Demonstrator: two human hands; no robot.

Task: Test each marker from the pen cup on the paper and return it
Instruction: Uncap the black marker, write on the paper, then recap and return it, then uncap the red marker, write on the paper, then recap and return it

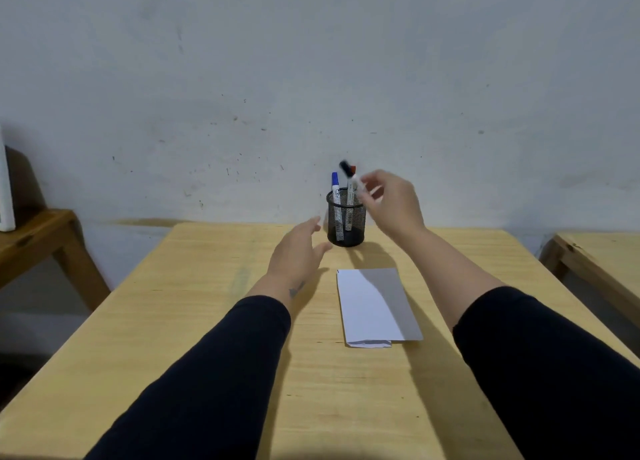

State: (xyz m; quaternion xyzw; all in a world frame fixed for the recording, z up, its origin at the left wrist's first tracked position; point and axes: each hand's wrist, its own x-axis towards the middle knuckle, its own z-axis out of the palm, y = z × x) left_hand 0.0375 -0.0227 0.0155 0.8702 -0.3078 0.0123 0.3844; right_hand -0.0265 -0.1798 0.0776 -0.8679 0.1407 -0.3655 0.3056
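Observation:
A black mesh pen cup (345, 221) stands at the far middle of the wooden table (194, 321). A blue-capped marker (335, 187) and a red-capped marker (352, 171) stand in it. My right hand (393, 201) is above and right of the cup, pinching a black-capped marker (352, 177) that tilts over the rim, blurred. My left hand (298, 252) hovers open just left of the cup, not touching it. A white sheet of paper (375, 305) lies on the table nearer to me, partly in shadow.
A grey wall rises right behind the cup. A wooden bench or side table (38, 231) with a white object on it stands at the left. Another wooden table (602, 255) is at the right edge.

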